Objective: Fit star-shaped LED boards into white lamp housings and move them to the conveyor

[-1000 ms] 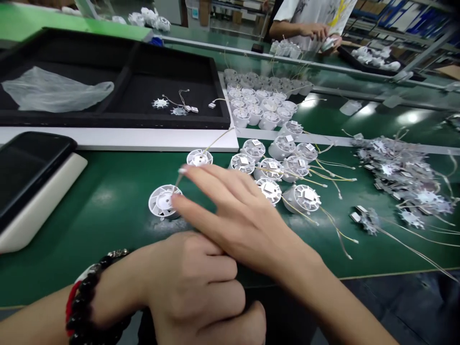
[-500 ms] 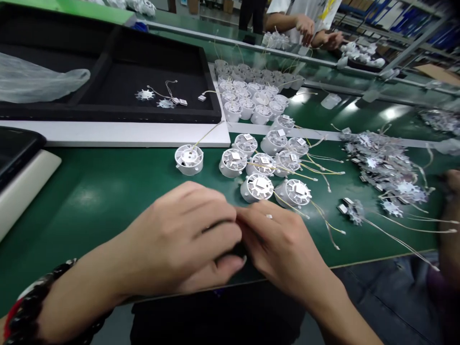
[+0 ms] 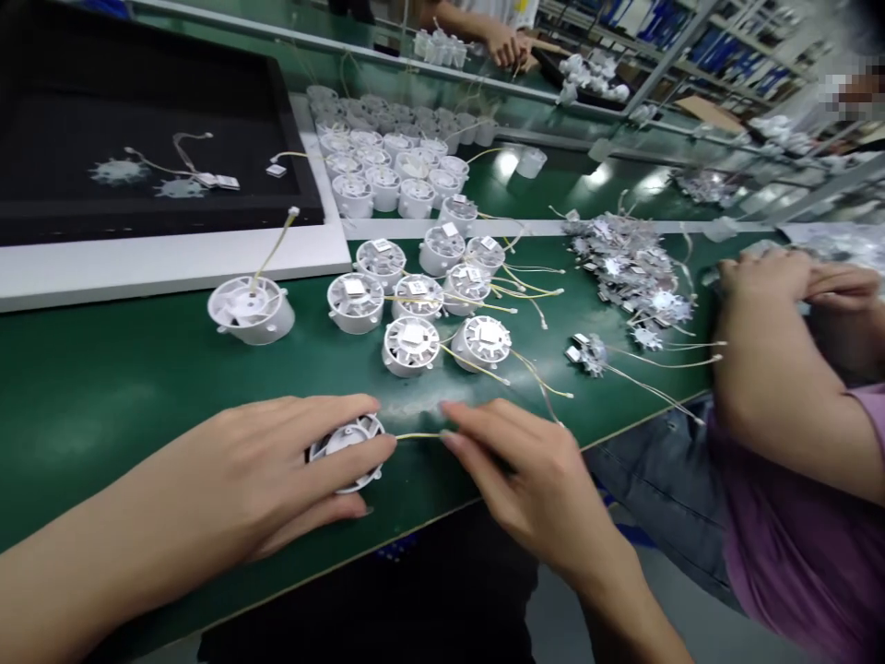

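One white slotted round plastic housing [image 3: 344, 439]

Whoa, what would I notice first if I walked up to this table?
Rows of round white plastic housings stand on the green workbench, with more packed behind them. Nearest you, the left hand covers another white housing. To the right lies a heap of spiky star-shaped boards trailing thin wires.
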Demonstrator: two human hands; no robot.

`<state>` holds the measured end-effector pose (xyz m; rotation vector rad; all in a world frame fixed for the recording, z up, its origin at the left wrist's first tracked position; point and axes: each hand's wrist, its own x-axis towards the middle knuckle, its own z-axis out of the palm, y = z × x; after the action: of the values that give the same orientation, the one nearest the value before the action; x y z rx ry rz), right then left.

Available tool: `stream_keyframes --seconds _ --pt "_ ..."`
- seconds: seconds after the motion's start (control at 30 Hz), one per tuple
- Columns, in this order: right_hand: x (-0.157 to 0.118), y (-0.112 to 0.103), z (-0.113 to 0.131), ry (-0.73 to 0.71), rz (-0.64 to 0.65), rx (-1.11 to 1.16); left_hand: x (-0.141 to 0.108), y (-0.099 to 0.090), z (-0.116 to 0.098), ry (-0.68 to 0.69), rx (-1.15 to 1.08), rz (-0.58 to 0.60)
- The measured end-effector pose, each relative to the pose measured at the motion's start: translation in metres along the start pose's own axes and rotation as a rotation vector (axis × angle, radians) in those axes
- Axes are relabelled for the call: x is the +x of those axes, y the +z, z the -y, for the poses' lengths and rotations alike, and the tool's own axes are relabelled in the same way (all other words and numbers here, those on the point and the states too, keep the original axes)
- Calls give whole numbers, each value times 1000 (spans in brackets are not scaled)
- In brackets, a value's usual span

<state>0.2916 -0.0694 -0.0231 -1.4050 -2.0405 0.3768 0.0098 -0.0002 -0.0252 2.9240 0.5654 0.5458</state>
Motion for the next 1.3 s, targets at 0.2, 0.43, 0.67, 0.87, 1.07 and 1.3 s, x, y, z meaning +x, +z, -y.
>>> stream_keyframes --seconds 0.2,0.43,0.67,0.87,1.07,1.3 --pt "-10 -73 -60 275 -240 -721 -10 11 0 -90 -84 -3" --pt "-24 -81 -94 318 43 -966 -9 17 2 -19 -27 -36" --pt "-3 -79 -74 366 -72 -865 -4 14 0 -22 -58 -48" --pt "18 -69 -15 383 -375 -318 0 7 -8 -115 -178 -102" --pt "36 -34 45 158 -91 281 0 -17 -20 -450 -888 -133" --pt "55 -8 54 96 69 402 10 -17 -17 -582 -1545 -232"
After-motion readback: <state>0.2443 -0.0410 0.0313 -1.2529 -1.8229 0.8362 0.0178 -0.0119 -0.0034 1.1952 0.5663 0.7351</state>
